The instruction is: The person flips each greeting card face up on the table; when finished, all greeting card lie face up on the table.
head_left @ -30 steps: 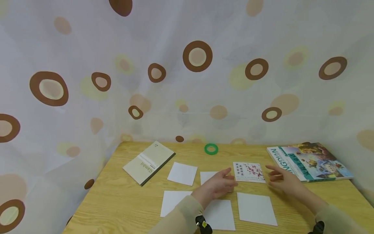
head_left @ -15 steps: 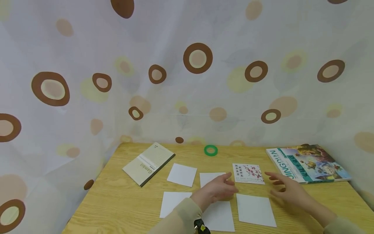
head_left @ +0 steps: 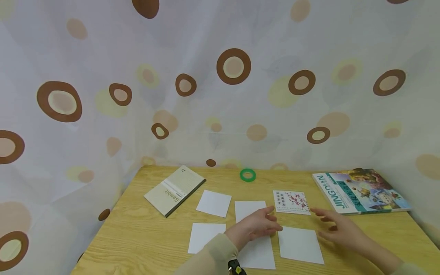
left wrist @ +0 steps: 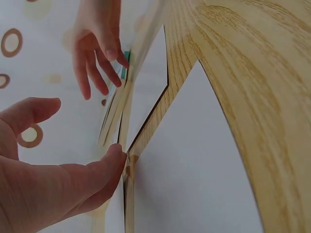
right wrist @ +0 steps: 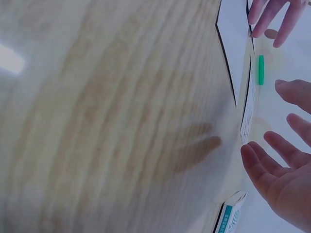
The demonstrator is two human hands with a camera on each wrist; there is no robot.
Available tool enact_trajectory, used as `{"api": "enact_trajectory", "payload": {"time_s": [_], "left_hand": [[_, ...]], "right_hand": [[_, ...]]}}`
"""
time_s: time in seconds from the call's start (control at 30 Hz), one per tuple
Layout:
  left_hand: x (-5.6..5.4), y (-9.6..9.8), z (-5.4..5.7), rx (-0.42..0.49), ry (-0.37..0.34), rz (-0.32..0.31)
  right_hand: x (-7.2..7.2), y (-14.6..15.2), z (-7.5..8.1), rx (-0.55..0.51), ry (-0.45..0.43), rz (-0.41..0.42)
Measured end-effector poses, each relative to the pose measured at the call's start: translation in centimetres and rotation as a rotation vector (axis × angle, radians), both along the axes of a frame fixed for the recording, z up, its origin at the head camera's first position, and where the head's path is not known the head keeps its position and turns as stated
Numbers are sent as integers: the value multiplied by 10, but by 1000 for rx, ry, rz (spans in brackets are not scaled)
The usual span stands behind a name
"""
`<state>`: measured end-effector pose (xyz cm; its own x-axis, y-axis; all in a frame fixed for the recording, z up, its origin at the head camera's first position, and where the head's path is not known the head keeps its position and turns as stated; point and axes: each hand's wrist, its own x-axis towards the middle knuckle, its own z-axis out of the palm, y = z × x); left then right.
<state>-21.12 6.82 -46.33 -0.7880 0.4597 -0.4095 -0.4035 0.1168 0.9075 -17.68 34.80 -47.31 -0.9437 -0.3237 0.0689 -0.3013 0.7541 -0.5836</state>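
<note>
My left hand [head_left: 256, 227] hovers over the white square cards with its fingers loosely extended and holding nothing. Its fingertips come close to the left edge of a card printed with red blossom branches and dark characters [head_left: 292, 202]. On the other side of that card is my right hand [head_left: 343, 231], fingers relaxed and apart, also holding nothing. A plain white card [head_left: 300, 245] lies between the hands, nearer to me. The left hand partly covers two more white cards, one behind it [head_left: 250, 208] and one in front [head_left: 258, 254]. In the left wrist view, thumb and fingers are spread apart.
Two further white cards, one at the back [head_left: 214, 203] and one nearer [head_left: 205, 236], lie to the left. A Gambit notebook [head_left: 175, 191] rests at the back left, a green tape roll [head_left: 248, 180] at the back middle. A colourful book [head_left: 364, 191] lies at the right.
Both hands have shifted slightly toward me, the right one more and a little further from the book. The cards stay where they were.
</note>
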Motion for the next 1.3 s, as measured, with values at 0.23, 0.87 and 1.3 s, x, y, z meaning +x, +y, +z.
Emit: {"api": "enact_trajectory", "payload": {"time_s": [0.23, 0.87, 1.3], "left_hand": [[4, 1, 2, -23, -8, 8], [8, 2, 4, -85, 0, 3], [10, 1, 3, -78, -19, 8]], "right_hand": [[9, -2, -6, 36, 51, 69], [27, -7, -6, 145, 15, 141], [35, -6, -12, 213, -71, 190]]}}
